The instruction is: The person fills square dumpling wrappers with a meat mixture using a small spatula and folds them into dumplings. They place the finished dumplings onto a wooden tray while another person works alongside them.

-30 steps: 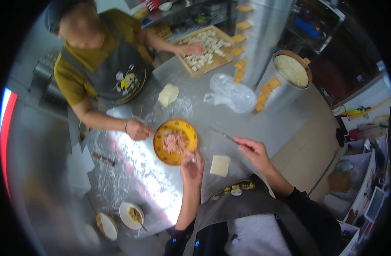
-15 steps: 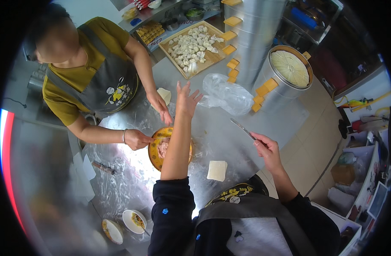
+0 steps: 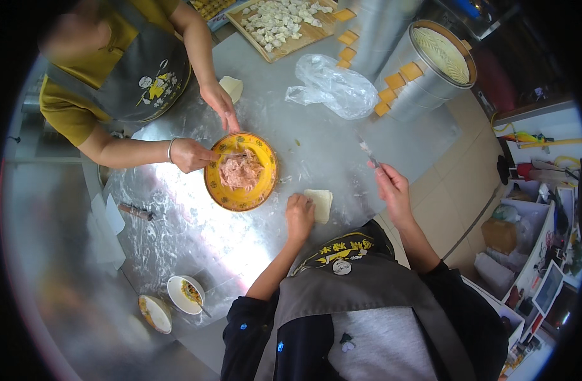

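My left hand (image 3: 300, 214) rests on the near edge of a small stack of pale square dough wrappers (image 3: 321, 204) on the metal table (image 3: 342, 136). My right hand (image 3: 392, 187) holds a thin metal spatula (image 3: 368, 150) that points away from me, its tip smeared with filling. A yellow bowl of pink minced filling (image 3: 241, 171) stands just left of the wrappers. Across the table a person in a yellow shirt and grey apron has one hand (image 3: 191, 155) at the bowl's rim and the other hand (image 3: 220, 101) just above it.
A wooden tray of folded dumplings (image 3: 283, 19) lies at the far edge, beside a crumpled clear plastic bag (image 3: 332, 86) and a large steel pot (image 3: 430, 66). Another wrapper stack (image 3: 231, 87) sits far left. Two small dishes (image 3: 173, 301) stand near my left elbow.
My left arm, stretched out far over the table half a second ago, has drawn back and come down onto the wrapper stack. The other person's hands stay around the bowl.
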A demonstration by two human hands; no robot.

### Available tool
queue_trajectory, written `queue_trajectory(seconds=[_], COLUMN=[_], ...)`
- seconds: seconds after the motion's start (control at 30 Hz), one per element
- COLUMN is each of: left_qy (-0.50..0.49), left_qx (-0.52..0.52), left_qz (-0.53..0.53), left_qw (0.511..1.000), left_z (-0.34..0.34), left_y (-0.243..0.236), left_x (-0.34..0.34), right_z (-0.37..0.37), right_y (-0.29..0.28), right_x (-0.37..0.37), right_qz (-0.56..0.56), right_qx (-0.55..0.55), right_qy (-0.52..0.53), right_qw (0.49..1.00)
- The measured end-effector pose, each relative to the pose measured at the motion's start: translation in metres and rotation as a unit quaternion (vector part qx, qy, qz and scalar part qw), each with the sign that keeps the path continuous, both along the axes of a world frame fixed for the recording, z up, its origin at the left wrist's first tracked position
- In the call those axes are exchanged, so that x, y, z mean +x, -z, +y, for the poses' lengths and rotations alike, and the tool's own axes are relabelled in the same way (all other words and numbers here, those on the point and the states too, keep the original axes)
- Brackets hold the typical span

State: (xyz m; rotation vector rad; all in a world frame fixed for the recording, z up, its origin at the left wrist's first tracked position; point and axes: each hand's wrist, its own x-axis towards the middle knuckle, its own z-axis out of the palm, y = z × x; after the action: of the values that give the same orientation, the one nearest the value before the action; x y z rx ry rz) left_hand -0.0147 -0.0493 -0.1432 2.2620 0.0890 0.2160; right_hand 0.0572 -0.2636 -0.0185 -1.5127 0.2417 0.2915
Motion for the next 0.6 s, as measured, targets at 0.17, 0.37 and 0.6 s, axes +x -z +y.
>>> queue_trajectory(seconds=[0.17, 0.37, 0.6], left_qy=[0.013, -0.016, -0.03], left_qx=[0.002, 0.009, 0.007], left_qz=[-0.02, -0.081, -0.041], left_qw=[1.0, 0.997, 0.999], left_z=[0.003, 0.01, 0.003], left_y=[0.007, -0.004, 0.014], left_x=[-0.003, -0.005, 0.009], right_z=[0.027, 0.05, 0.064], right_y=[0.037, 0.138, 0.117], right_x=[-0.014, -0.041, -0.022], right_qz=[-0.005, -0.041, -0.034], right_qx=[-0.018, -0.118, -0.205], right_qy=[-0.03, -0.092, -0.135], right_qw=[0.999, 0.988, 0.969])
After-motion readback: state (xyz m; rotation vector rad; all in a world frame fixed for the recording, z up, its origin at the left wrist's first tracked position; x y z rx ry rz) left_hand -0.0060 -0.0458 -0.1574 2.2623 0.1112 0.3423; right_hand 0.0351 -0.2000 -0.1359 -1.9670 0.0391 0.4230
